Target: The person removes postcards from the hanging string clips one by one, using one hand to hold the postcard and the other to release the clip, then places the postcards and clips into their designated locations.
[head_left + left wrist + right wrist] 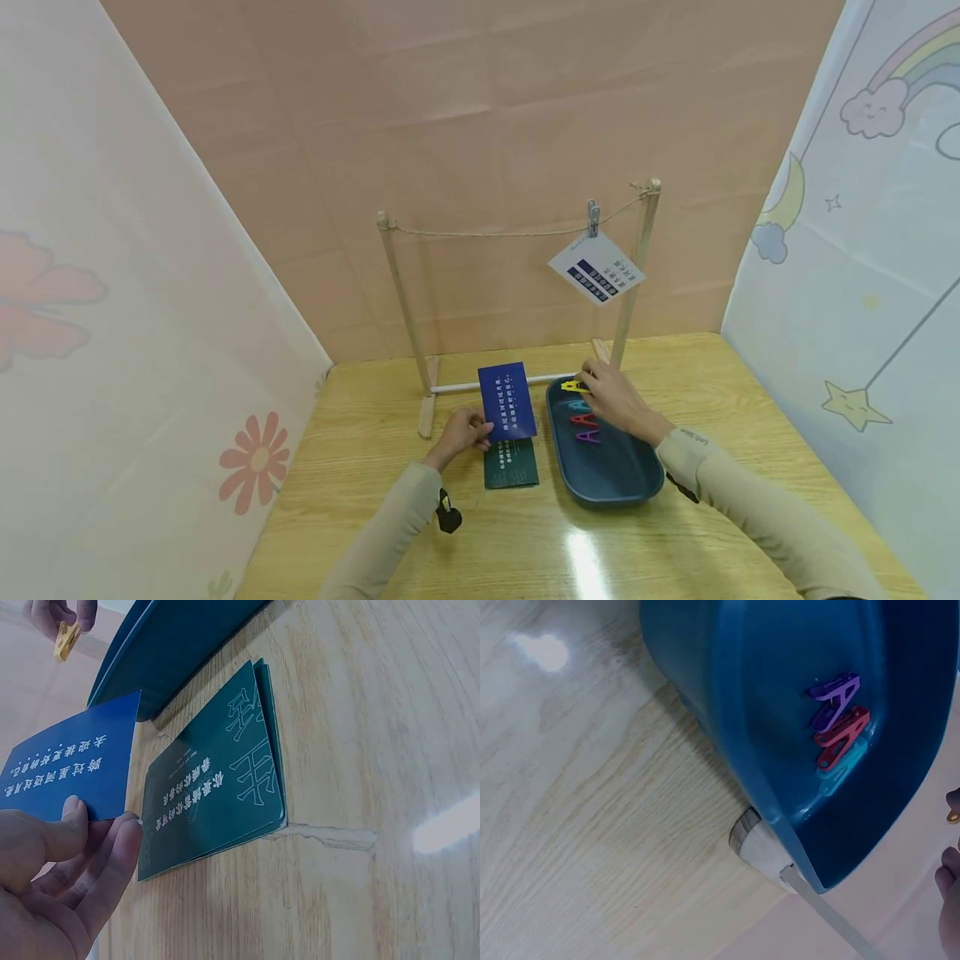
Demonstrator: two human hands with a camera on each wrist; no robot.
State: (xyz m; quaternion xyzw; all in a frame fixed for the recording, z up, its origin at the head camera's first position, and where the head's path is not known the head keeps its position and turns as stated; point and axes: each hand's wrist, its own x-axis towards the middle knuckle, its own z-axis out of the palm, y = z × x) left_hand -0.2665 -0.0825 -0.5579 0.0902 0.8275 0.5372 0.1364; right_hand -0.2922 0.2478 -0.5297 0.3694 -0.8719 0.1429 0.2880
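A blue card [507, 402] with white writing is pinched at its edge by my left hand [462, 432], thumb on the printed face in the left wrist view. Below it, green cards [217, 780] lie stacked on the table. My right hand [617, 397] grips a yellow clothespin [574, 387] above the far end of a dark blue tray [609, 492]. Inside that tray lie a purple clothespin [835, 700], a red clothespin [843, 736] and a light blue clothespin [844, 766]. At the right wrist view's edge, only parts of the right fingers show.
Behind the cards stands a wooden frame [403, 304] with a string [487, 234] across its top. A white card [597, 268] hangs tilted from a grey clothespin [593, 220] near the right post. Patterned cloth walls enclose the wooden table [352, 467].
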